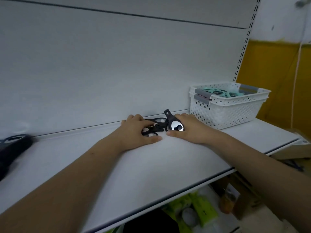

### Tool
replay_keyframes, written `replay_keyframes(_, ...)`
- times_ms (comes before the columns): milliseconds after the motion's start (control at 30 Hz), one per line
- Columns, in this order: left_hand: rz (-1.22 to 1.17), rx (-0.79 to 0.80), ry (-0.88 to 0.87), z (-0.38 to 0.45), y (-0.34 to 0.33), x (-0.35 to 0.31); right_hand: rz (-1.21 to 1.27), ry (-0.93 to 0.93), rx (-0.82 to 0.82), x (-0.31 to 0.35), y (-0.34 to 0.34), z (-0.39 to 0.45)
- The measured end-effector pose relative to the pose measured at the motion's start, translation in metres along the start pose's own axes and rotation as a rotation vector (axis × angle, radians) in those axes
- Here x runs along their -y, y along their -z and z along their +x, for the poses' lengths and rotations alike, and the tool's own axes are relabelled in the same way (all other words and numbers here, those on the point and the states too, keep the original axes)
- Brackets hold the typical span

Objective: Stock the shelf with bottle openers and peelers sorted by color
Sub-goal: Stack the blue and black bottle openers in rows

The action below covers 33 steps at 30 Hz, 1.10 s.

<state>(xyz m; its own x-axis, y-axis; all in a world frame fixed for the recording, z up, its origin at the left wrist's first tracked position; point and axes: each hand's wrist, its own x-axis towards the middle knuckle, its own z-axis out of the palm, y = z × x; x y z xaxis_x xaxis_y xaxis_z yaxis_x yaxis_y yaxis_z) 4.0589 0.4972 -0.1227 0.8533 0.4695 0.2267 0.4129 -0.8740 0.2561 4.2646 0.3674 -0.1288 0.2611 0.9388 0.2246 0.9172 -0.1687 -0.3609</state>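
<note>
From the head view, a cluster of black bottle openers [154, 126] lies on the white shelf [151, 165] against the back panel. The left hand [139, 132] rests flat over them, fingers loose — the right hand [186, 128] curls around one steel-headed black opener [175, 124]. The white basket [225, 105] just to the right holds teal pieces, so that colour looks unstocked. Something dark and blurred lies far left.
</note>
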Motion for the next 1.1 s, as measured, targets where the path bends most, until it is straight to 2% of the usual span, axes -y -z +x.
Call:
replay_keyframes(100, -0.04, -0.031, 0.013, -0.003, -0.001, 0.005, 0.135, 0.007, -0.04, -0.002, -0.003, 0.003)
replay_keyframes(200, -0.07, -0.087, -0.006, -0.003, -0.004, 0.009, 0.131, 0.01, -0.074, -0.004, -0.004, 0.004)
replay_keyframes(367, 0.11, -0.13, -0.013, 0.0, -0.005, 0.004, 0.158, -0.058, 0.0, -0.003, 0.002, 0.005)
replay_keyframes(433, 0.217, -0.18, 0.014, 0.002, -0.003, -0.001, 0.12, -0.028, -0.035, 0.0, 0.003, 0.006)
replay_keyframes(500, 0.221, -0.197, 0.059, 0.003, 0.002, -0.002, 0.074, 0.034, -0.055, 0.006, 0.002, 0.007)
replay_keyframes(600, 0.083, -0.083, 0.039, -0.002, 0.011, 0.008, -0.07, 0.083, -0.077, 0.016, 0.004, 0.007)
replay_keyframes(667, -0.112, -0.066, 0.068, -0.012, 0.018, 0.015, -0.127, 0.094, -0.098, 0.02, 0.006, 0.007)
replay_keyframes(800, -0.846, -0.179, 0.215, -0.029, 0.034, 0.017, -0.093, 0.111, -0.045, 0.019, 0.009, 0.01)
replay_keyframes(900, -0.933, -0.202, 0.292, -0.035, 0.046, 0.018, -0.204, 0.106, 0.045, 0.023, 0.012, 0.015)
replay_keyframes(967, -0.953, -0.206, 0.317, -0.033, 0.048, 0.026, -0.288, 0.079, 0.026, 0.034, 0.017, 0.021)
replay_keyframes(1000, -0.961, -0.21, 0.328, -0.033, 0.048, 0.03, -0.224, 0.076, -0.029, 0.045, 0.02, 0.025)
replay_keyframes(1067, -0.964, -0.204, 0.334, -0.032, 0.048, 0.037, 0.103, 0.088, -0.104, 0.07, 0.024, 0.037)
replay_keyframes(1100, -0.968, -0.198, 0.336, -0.031, 0.049, 0.038, 0.282, 0.1, -0.085, 0.084, 0.025, 0.045)
